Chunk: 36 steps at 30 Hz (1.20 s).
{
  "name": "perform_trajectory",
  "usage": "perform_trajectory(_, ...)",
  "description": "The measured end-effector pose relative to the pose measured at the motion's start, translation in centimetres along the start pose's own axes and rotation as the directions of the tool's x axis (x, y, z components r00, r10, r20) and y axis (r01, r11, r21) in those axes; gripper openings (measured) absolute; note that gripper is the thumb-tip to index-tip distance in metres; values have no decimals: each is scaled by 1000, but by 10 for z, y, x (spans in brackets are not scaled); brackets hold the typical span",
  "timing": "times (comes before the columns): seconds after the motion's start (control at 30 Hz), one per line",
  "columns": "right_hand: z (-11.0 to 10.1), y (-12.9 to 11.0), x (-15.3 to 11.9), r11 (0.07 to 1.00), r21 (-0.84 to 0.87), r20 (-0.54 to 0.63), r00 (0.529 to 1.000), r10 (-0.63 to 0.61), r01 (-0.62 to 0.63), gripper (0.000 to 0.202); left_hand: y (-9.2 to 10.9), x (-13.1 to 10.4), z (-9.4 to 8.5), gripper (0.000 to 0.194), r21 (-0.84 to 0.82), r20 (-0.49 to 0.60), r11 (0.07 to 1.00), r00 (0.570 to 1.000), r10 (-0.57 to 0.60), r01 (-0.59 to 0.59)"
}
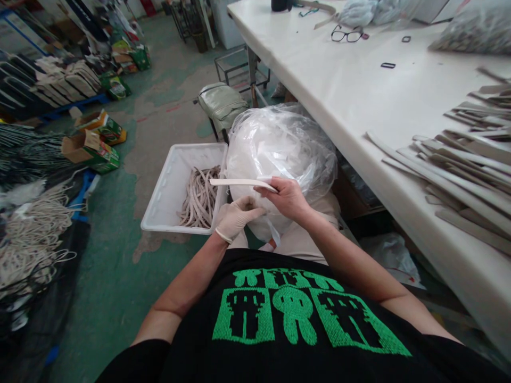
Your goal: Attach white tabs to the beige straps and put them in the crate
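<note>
My right hand (288, 198) is bare and grips one end of a flat off-white strap (233, 182), whose free end points left towards the bin. Just below it, my left hand (238, 215) wears a thin pale glove, its thumb and fingers drawn together; what lies between them is hidden. Behind both hands bulges a large clear plastic bag (279, 141) with white contents. A white plastic bin (159, 199) on the left holds a heap of similar beige straps (199, 199).
Along the right runs a white table (331, 90) bearing a pile of grey-beige strips (471, 165), glasses (346, 34) and a dark buckle (388, 65). A padded stool (222, 103) stands beyond the bag. Cartons (90, 149) and bundled cords (34, 234) lie on the floor at left.
</note>
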State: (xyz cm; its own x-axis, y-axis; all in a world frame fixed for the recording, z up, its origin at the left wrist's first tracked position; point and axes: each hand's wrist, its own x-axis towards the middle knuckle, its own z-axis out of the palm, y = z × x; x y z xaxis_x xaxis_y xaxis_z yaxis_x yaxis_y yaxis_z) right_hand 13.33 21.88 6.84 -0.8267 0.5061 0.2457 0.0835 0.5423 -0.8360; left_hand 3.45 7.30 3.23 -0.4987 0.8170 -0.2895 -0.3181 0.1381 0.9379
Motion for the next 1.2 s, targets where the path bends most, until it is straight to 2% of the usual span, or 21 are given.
perform_trajectory(0.13,-1,2,6,998,47,-65,997,51,-48,32,-3,0,10,34,-76,73,997,997,-20,25)
perform_trajectory(0.37,-1,6,18,991,121,-115,990,76,-62,28,-8,-5,15,30,75,125,991,985,-116,107)
perform_trajectory(0.53,-8,11,27,976,199,-174,977,125,-89,26,-15,-16,9,34,122,203,977,959,-199,177)
perform_trajectory(0.67,-16,14,32,966,223,-212,961,177,-128,26,-21,-26,0,37,140,171,975,966,-195,172)
perform_trajectory(0.77,-18,16,34,965,228,-221,958,181,-130,29,-25,-32,-6,44,119,172,969,956,-236,217)
perform_trajectory(0.83,-18,16,35,966,227,-219,959,178,-127,32,-26,-36,-11,46,99,235,965,937,-258,241)
perform_trajectory(1.0,-11,11,35,952,260,-196,957,214,-159,37,-27,-41,-19,42,119,425,969,871,-245,214)
perform_trajectory(1.2,12,11,27,907,351,-3,969,248,-231,41,-34,-46,-18,33,315,570,935,755,-324,163)
